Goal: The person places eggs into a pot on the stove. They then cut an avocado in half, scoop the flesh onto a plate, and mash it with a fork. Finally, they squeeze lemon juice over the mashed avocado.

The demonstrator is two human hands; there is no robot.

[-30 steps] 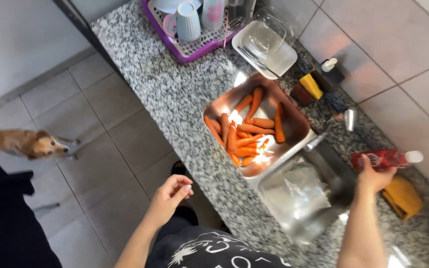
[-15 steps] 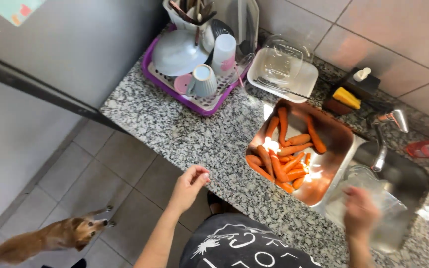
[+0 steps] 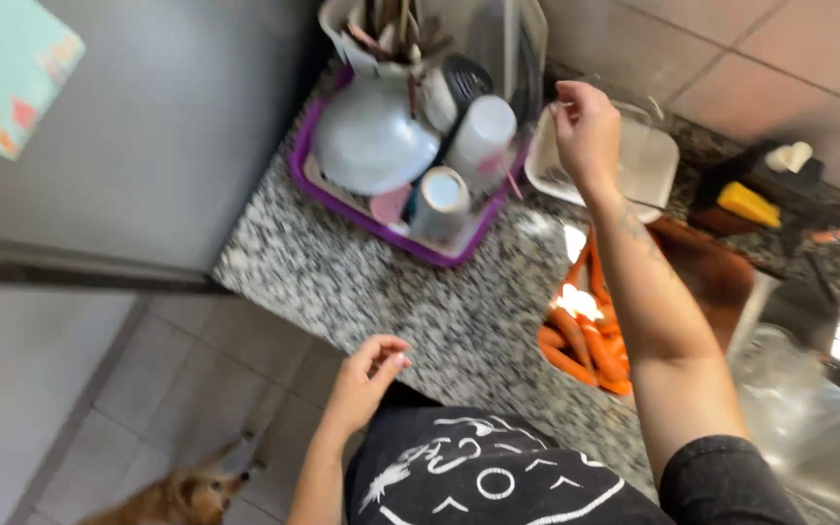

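Carrots (image 3: 585, 335) half-hidden behind right forearm (image 3: 648, 301)

A home kitchen, plainly. Speckled granite counter (image 3: 410, 292) through the middle of the frame, purple dish rack (image 3: 391, 219) at upper centre crowded with a bowl (image 3: 373, 136) and cups, steel sink (image 3: 809, 408) at right beside a tray of carrots (image 3: 585, 335). Tiled wall (image 3: 780, 58) at upper right, grey refrigerator (image 3: 148, 126) at upper left, small dog (image 3: 172, 496) on the floor tiles at lower left.
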